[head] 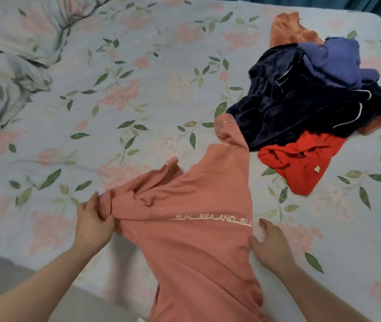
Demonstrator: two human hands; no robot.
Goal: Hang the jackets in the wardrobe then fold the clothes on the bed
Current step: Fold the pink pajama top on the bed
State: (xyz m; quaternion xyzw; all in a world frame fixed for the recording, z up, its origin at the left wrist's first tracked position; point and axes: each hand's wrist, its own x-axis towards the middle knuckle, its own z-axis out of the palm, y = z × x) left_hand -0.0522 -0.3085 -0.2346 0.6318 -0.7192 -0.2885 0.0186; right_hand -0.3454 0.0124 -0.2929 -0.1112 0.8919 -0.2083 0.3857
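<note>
A rumpled duvet (10, 54) in the same floral print as the sheet bunches at the far left of the bed (138, 89). Near the bed's front edge, the left hand (93, 223) pinches a bunched sleeve of the pink shirt (184, 240), fingers curled round the fabric. The shirt is soft knit, spread partly flat with its hem hanging over the edge; white lettering across it reads "SUN SEA AND SU", the rest hidden in a fold. The right hand (270, 245) rests at the shirt's right edge, fingers spread and fairly straight. To the right lies a heap: a red garment (301, 163) with a small white tag, a plush navy garment (301, 108) with white piping overlapping the shirt's far sleeve, a purple piece (333, 56) on top, and an orange fuzzy piece (287, 31) behind.
</note>
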